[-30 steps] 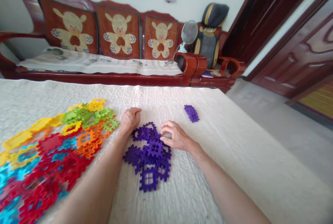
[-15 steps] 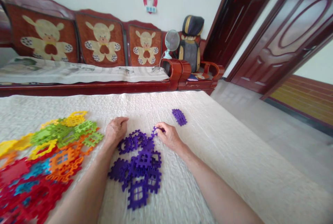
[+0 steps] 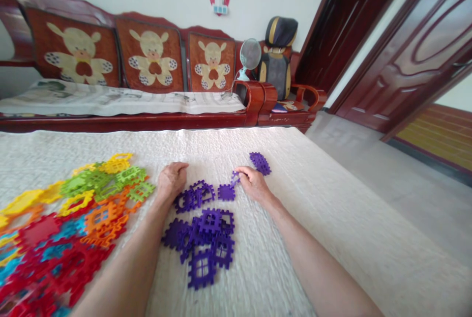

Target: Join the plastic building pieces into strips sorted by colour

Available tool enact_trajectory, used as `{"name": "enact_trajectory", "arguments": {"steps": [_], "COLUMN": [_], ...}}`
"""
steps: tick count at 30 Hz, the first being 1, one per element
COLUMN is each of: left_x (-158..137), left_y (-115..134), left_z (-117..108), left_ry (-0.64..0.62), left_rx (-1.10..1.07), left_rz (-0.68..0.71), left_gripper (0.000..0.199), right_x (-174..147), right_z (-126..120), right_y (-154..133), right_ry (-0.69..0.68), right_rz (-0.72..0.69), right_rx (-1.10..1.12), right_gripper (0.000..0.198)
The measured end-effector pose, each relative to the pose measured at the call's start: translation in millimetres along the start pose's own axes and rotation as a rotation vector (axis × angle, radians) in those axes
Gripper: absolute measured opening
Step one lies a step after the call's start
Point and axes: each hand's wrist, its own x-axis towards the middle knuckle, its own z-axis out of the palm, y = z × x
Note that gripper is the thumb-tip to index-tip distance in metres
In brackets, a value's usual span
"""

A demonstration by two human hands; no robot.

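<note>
My right hand pinches a small openwork purple building tile between thumb and fingers, just above the cloth. Close to its left lies a solid purple tile with notched edges. My left hand rests with curled fingers beside a cluster of purple frame tiles; whatever may be inside its fingers is hidden. Nearer to me is a heap of purple tiles, some with window crossbars. Beyond my right hand sits a small purple stack.
A mixed pile of yellow, green, orange, blue and red tiles spreads left of my left forearm. Everything lies on a textured white cloth over the table. Behind stand a wooden sofa and a small fan.
My right hand has moved right with its purple tile. The solid purple tile now lies apart from the heap, farther right. My left hand has stayed nearly in place. The view has shifted slightly.
</note>
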Motion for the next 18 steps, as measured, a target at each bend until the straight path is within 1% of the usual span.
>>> {"name": "enact_trajectory", "arguments": {"steps": [2,6,8,10,13,16,18], "left_x": [-0.1,-0.6,-0.9,-1.0,-0.7,-0.1,0.1], "left_y": [-0.3,0.9,1.6,2.1,2.3,2.6,2.9], "left_z": [0.5,-0.9,-1.7,-2.3,-2.7,-3.2,-3.6], "left_ry": [0.000,-0.001,0.004,0.004,-0.013,-0.033,-0.043], "left_rx": [-0.002,-0.008,-0.007,-0.002,0.009,0.000,-0.008], "left_rz": [0.001,0.006,0.002,-0.004,-0.015,-0.014,-0.017], "left_gripper": [0.037,0.037,0.037,0.036,0.036,0.037,0.037], "right_x": [0.9,2.7,3.7,4.4,4.3,2.8,1.4], "right_z": [-2.3,-5.3,-4.9,-3.3,-0.1,2.0,1.5], "right_y": [-0.8,-2.2,-1.1,1.6,6.9,8.9,5.9], "right_ry": [-0.019,-0.075,-0.066,-0.031,0.024,0.047,0.069], "right_rz": [0.061,0.217,0.257,0.273,0.238,0.151,0.068], "right_rx": [0.060,0.264,0.323,0.320,0.225,0.104,0.021], "right_gripper": [0.029,0.029,0.029,0.028,0.028,0.027,0.025]}}
